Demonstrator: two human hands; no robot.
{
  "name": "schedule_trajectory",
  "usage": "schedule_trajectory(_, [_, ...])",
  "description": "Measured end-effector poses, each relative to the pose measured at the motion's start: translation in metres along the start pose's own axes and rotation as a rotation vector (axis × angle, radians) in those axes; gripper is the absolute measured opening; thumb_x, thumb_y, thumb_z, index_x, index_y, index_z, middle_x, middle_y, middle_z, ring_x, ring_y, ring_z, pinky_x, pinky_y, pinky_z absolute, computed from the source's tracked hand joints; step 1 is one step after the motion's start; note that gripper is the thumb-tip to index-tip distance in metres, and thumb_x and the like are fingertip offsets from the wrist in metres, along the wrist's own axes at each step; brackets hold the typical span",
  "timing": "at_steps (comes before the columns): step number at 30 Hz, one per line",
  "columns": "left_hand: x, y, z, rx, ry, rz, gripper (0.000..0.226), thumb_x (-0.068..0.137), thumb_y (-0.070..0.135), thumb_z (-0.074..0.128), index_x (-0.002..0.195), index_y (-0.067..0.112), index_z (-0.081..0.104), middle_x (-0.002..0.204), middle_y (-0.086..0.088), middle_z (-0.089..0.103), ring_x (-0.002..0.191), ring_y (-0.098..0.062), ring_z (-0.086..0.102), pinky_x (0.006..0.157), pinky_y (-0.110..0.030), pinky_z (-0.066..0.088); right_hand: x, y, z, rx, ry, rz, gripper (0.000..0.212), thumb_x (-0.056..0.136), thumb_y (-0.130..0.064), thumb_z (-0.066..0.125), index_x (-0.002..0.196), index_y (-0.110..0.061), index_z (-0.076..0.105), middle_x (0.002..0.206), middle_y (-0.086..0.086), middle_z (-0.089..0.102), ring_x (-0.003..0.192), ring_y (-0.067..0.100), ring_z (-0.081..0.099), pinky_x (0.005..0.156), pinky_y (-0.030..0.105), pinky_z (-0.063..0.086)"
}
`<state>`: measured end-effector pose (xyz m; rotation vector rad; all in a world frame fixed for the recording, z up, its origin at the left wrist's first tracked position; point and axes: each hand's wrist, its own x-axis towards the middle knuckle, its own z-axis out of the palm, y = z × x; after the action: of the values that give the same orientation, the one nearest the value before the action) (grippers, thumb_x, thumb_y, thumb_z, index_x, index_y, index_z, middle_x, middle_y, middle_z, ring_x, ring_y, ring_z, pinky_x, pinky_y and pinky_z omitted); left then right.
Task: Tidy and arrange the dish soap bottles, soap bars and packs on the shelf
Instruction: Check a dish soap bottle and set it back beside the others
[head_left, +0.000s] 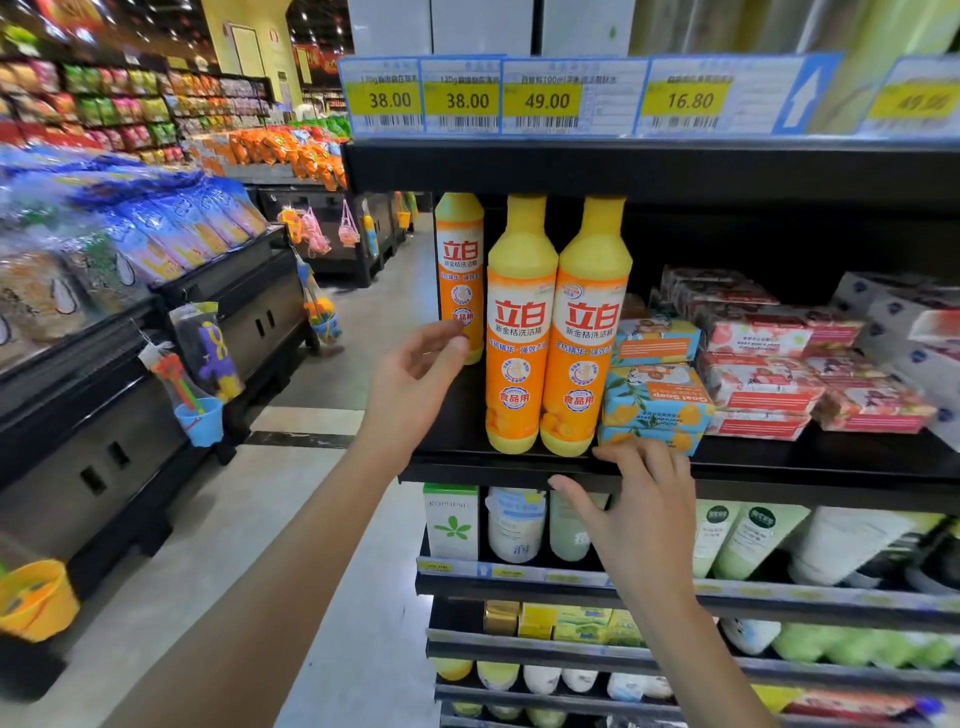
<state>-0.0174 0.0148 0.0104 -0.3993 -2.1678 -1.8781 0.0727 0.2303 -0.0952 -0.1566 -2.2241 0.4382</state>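
Head view: three yellow-and-orange plastic dish soap bottles, labelled "立白" and "食品用", stand on the left end of the black metal shelf (779, 467). Two front bottles (519, 332) (589, 332) touch at its front edge, and the third bottle (460, 270) stands further back. Three stacked blue soap packs (657, 397), one reading "Goat Soap", lie mid-shelf. The left hand (415, 374) is half open, holding nothing, fingertips at the third bottle. The right hand (639, 509) is spread flat, fingertips on the shelf's front edge. Yellow price tags (540, 98) above the shelf read 38.00, 38.00, 49.00, 16.80.
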Motion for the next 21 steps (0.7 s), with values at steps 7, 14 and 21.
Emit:
schedule_trajectory(7, [-0.016,0.019,0.023,0.011,-0.202,0.037,0.045,0.088,0.027,0.078,0.118,0.051,0.054,0.115,0.028,0.066,0.109,0.010,0.064,0.092,-0.018,0.055,0.001,0.000,-0.005,0.033,-0.043,0.021,0.049,0.076,-0.052,0.080,0.102,-0.011,0.075,0.102,0.003,0.062,0.103,0.025,0.052,0.092,0.037,0.044])
schedule_trajectory(14, [-0.021,0.022,0.022,0.008,-0.162,0.060,0.047,0.090,0.024,0.076,0.134,0.029,0.060,0.117,0.021,0.069,0.108,0.009,0.065,0.082,-0.011,0.055,0.011,-0.020,-0.045,0.397,-0.111,0.195,0.039,0.082,-0.049,0.076,0.108,-0.021,0.073,0.107,-0.010,0.063,0.107,0.010,0.058,0.096,0.032,0.050])
schedule_trajectory(21, [-0.033,0.030,0.007,-0.019,-0.141,-0.004,0.038,0.089,0.025,0.075,0.124,0.031,0.062,0.105,0.024,0.072,0.096,0.012,0.068,0.070,-0.006,0.052,0.067,-0.047,-0.075,0.679,-0.126,0.281,0.071,0.080,-0.048,0.080,0.142,-0.026,0.053,0.130,-0.013,0.059,0.116,0.002,0.057,0.095,0.018,0.044])
